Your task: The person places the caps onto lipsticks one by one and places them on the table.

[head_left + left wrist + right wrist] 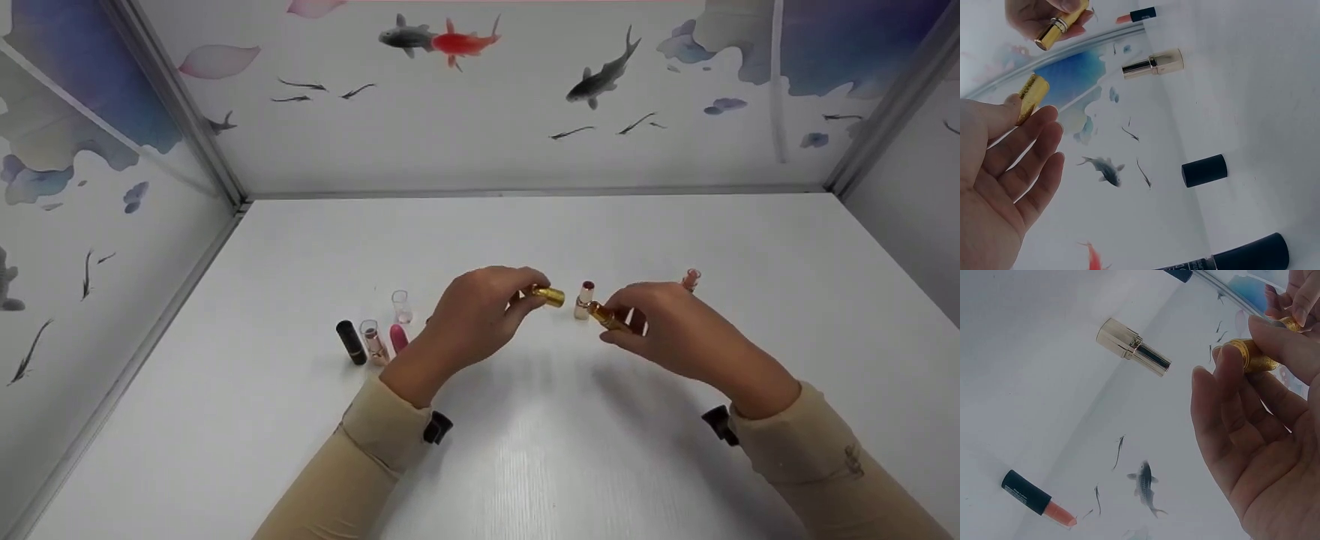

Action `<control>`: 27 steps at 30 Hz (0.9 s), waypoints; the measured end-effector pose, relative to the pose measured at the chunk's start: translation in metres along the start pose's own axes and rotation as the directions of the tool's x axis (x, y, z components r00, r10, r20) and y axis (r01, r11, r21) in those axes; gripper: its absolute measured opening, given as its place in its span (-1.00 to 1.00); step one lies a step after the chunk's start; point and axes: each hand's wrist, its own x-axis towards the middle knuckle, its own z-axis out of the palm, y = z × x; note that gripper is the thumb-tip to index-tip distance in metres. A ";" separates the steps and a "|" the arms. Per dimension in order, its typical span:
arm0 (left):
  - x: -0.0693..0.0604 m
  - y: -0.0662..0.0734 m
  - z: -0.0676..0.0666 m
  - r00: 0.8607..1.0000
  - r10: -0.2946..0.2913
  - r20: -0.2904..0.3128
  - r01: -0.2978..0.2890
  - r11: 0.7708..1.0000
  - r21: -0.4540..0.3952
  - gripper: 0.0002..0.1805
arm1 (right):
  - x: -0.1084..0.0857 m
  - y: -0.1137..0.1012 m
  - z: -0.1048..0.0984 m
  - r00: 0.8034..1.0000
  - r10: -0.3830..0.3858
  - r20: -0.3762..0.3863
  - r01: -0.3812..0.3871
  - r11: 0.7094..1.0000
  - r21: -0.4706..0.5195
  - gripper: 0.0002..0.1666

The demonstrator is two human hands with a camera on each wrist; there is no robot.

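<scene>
My left hand (480,311) pinches a small gold cylinder (551,295) between thumb and fingertips; in the left wrist view the gold cylinder (1033,99) has a textured side, and the other fingers of the hand (1013,163) extend beside it. To its right, my right hand (671,322) holds a gold tube (606,316), tilted towards the left hand. The right wrist view shows thumb and fingers of this hand (1275,422) around the gold tube (1261,355). The two gold pieces are apart. A lipstick with a dark red tip (585,300) stands between the hands.
Left of the left hand stand a black tube (351,343), a clear-capped lipstick (373,341), a pink lipstick (399,337) and a clear cap (402,307). Another pinkish tube (691,280) stands behind the right hand. Printed panels enclose the white table (525,465).
</scene>
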 end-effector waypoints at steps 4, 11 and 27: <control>0.000 0.001 0.002 0.999 0.034 0.001 -0.034 0.999 -0.001 -0.79 | 0.000 0.001 0.002 0.999 -0.035 0.023 0.035 0.999 0.003 -0.76; 0.000 0.001 0.003 0.999 0.048 0.007 -0.048 0.998 0.036 -0.80 | 0.000 0.002 0.002 0.997 -0.071 0.043 0.070 0.997 0.008 -0.75; 0.000 0.002 0.003 0.999 0.021 0.050 -0.024 0.998 0.055 -0.78 | -0.001 0.000 0.001 0.995 -0.092 0.032 0.093 0.996 -0.004 -0.74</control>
